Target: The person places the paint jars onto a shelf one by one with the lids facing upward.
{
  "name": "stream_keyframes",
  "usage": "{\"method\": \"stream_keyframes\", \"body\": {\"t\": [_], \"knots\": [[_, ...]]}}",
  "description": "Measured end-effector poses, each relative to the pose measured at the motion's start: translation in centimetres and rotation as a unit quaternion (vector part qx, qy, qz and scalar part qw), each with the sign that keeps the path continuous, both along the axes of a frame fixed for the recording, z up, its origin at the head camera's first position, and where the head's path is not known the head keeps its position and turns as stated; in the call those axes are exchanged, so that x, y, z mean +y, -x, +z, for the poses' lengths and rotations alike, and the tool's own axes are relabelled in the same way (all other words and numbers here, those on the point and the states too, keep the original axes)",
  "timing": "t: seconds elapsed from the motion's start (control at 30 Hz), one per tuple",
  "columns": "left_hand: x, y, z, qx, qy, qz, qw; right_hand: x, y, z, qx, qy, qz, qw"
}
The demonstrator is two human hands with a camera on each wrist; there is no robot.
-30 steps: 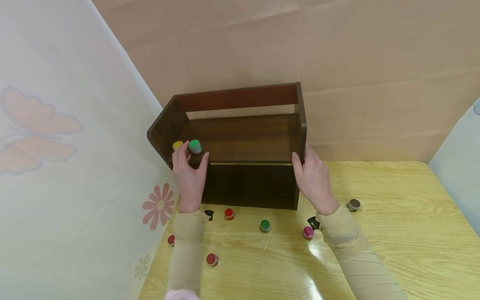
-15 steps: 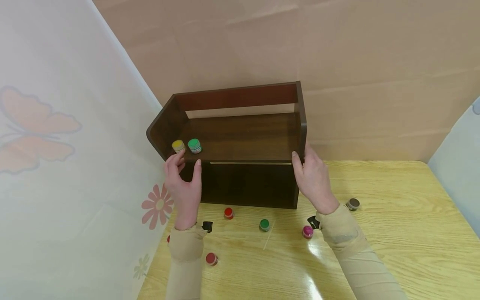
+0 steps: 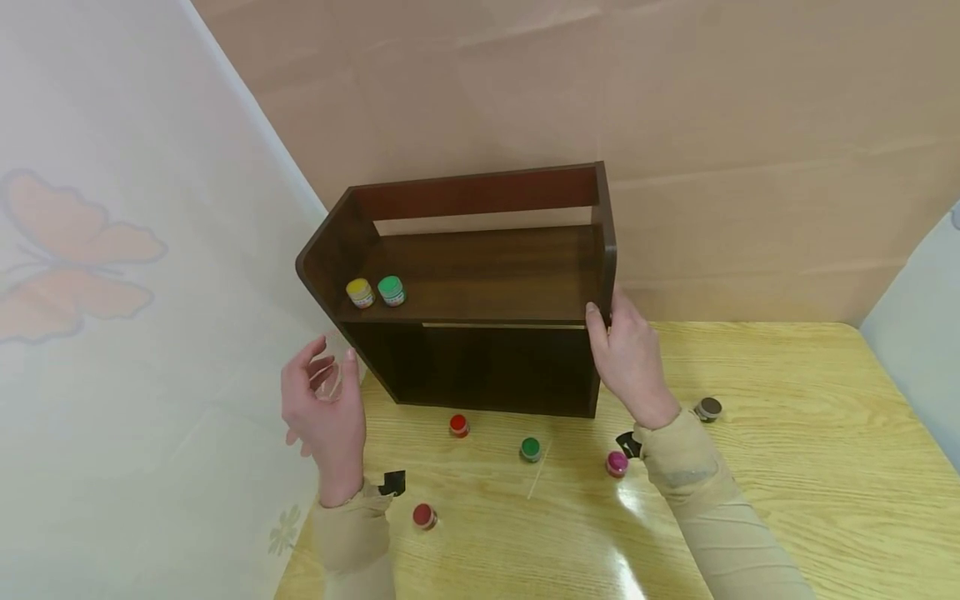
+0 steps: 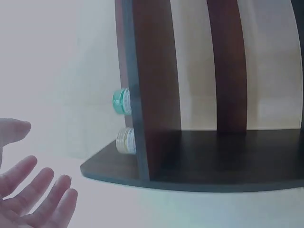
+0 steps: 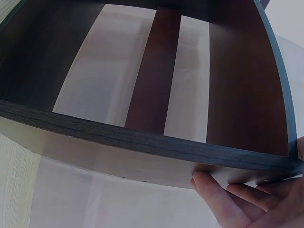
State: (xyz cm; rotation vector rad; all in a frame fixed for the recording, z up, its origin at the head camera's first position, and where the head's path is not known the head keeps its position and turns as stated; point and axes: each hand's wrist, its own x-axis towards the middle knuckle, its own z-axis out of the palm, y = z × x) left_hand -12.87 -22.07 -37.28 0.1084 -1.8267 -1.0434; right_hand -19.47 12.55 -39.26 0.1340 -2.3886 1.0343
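Makeshift draped booth, butterfly-print sheet (image 3: 187, 358), brown backdrop (image 3: 720, 125), table (image 3: 810, 467)

Right of two jars (image 3: 392, 291), the shelf (image 3: 495, 275) allows passage.

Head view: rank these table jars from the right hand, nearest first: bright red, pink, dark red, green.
From the right hand, in the head view:
1. Pink jar: just below the hand in the image.
2. Green jar: left of pink.
3. Bright red jar: farther left, close to the shelf.
4. Dark red jar: lower left.
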Motion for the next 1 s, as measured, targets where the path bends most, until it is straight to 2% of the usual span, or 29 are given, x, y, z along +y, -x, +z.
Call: {"method": "stream_keyframes", "body": {"t": [0.23, 0.3, 0.47, 0.6, 0.7, 0.83, 0.93, 1.0], "knots": [[-1.4, -0.6, 0.2, 0.019, -0.014, 0.039, 0.999, 0.0, -0.1, 0.0, -0.004, -0.002, -0.003, 1.0], [-2.0, -0.8, 0.1, 0.013, -0.01, 0.048, 0.9987, -0.1, -0.1, 0.0, -0.006, -0.002, -0.005, 1.0], [-3.4, -1.4, -1.3, -0.044, 0.006, 0.068, 0.9967, -0.2, -0.3, 0.0, -0.008, -0.004, -0.008, 0.9999], [-4.8, -1.5, -2.8, -0.109, 0.009, 0.088, 0.9901, -0.2, -0.2, 0.0, -0.006, -0.004, -0.006, 1.0], [-5.8, -1.7, -3.9, -0.179, 0.012, 0.098, 0.9788, -0.2, -0.2, 0.0, -0.009, 0.0, -0.005, 0.9999], [-6.9, -2.1, -5.1, -0.287, 0.014, 0.088, 0.9539, -0.2, -0.2, 0.0, -0.015, 0.003, -0.002, 0.9999], [-7.7, -2.3, -6.0, -0.344, 0.018, 0.075, 0.936, -0.2, -0.2, 0.0, -0.017, 0.004, 0.0, 0.9999], [-8.1, -2.3, -6.7, -0.37, 0.024, 0.07, 0.9262, -0.2, -0.2, 0.0, -0.015, 0.002, 0.0, 0.9999]]}}
